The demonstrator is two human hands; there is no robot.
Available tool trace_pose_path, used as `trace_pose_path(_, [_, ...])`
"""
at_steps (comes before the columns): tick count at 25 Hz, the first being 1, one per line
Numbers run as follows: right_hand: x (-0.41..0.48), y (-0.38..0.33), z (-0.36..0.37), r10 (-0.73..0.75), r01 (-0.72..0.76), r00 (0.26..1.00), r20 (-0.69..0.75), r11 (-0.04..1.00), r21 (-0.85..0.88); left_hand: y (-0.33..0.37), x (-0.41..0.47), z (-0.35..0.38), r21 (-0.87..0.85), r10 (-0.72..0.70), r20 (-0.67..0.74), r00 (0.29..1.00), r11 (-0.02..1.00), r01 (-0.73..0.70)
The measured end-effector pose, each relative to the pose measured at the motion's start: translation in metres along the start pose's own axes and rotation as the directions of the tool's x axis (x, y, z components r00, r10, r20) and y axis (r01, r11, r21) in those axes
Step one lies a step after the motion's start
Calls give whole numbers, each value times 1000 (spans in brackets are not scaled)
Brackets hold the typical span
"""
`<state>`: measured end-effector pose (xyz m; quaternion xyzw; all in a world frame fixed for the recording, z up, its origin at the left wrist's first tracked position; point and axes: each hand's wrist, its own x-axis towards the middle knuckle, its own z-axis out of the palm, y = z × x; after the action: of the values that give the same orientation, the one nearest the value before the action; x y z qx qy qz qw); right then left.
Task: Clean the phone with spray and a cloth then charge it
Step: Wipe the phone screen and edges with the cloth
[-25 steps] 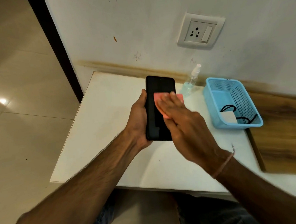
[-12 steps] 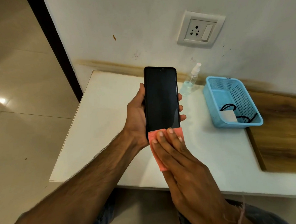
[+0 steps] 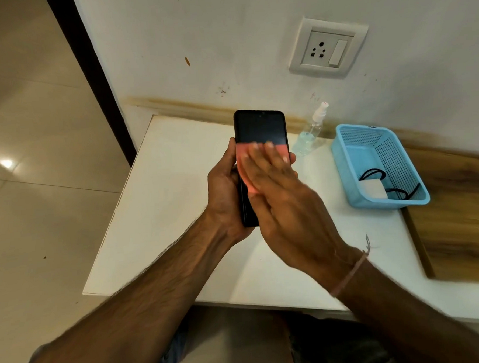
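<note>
The right hand (image 3: 287,206) lies flat, fingers straight, pressing the pink cloth (image 3: 243,164) onto the phone (image 3: 260,126) screen, evidently to wipe a broad strip. The left hand (image 3: 225,193) grasps the phone by its edges, raised above the white table (image 3: 163,200), bracing it against that pressure. Just right of the phone stands the spray bottle (image 3: 311,135). Further right, a blue basket (image 3: 340,158) keeps the charger (image 3: 373,188) ready. The wall socket (image 3: 327,48) is beyond the phone, unused.
</note>
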<state>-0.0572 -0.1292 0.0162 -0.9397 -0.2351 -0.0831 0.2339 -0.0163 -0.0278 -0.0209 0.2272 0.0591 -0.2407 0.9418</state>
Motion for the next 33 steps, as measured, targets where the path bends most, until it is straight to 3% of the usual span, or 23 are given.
trace_pose_path(8, [70, 10, -7, 131, -130, 991, 6, 988, -82, 0, -2, 1, -19, 7, -125, 992, 1000, -10])
trace_pose_path(15, [-1, 2, 1, 17, -18, 1000, 25, 999, 46, 2, -4, 0, 31, -7, -65, 998, 999, 9])
trace_pose_path(19, [-40, -1, 2, -74, 78, 991, 115, 996, -30, 4, -4, 1, 3, -36, -15, 999, 999, 36])
trace_pose_path(24, [-72, 10, -8, -86, 116, 963, 254, 988, -105, 3, -3, 5, 12, -28, 2, 1000, 1000, 28])
trace_pose_path(28, [-72, 20, -13, -88, 118, 983, 162, 975, -188, 2, -2, 6, 6, -6, -13, 1000, 1000, 6])
trace_pose_path(33, [-43, 28, -11, -33, 40, 999, 44, 985, -169, 3, 1, 2, 55, -2, -85, 996, 998, 6])
